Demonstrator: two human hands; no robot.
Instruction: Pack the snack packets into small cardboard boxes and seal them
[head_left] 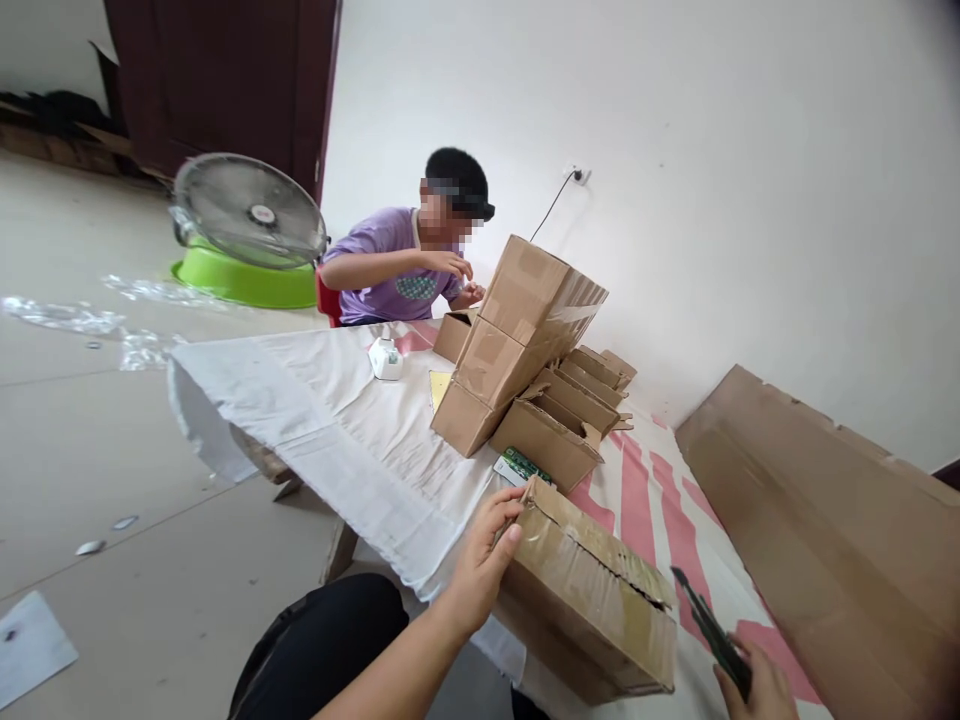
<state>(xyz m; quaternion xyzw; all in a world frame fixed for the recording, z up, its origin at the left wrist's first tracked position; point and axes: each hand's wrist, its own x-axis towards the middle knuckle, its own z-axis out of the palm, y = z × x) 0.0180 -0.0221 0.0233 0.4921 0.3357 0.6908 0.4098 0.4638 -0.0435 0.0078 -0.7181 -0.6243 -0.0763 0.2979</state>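
My left hand (484, 565) grips the near end of a taped cardboard box (592, 600) that lies on the cloth-covered table (322, 410), fingers curled over its top edge. My right hand (757, 690), low at the frame's bottom edge, is closed on a dark thin tool (709, 625) whose tip points up toward the box's far corner. The box's top flaps are torn and partly lifted.
A stack of cardboard boxes (525, 340) and several open ones stand mid-table beside a green packet (521, 465) and a small white object (386, 358). A large flat carton (832, 530) leans at right. Another person (401, 265) sits at the far end. A fan (247, 210) stands on the floor.
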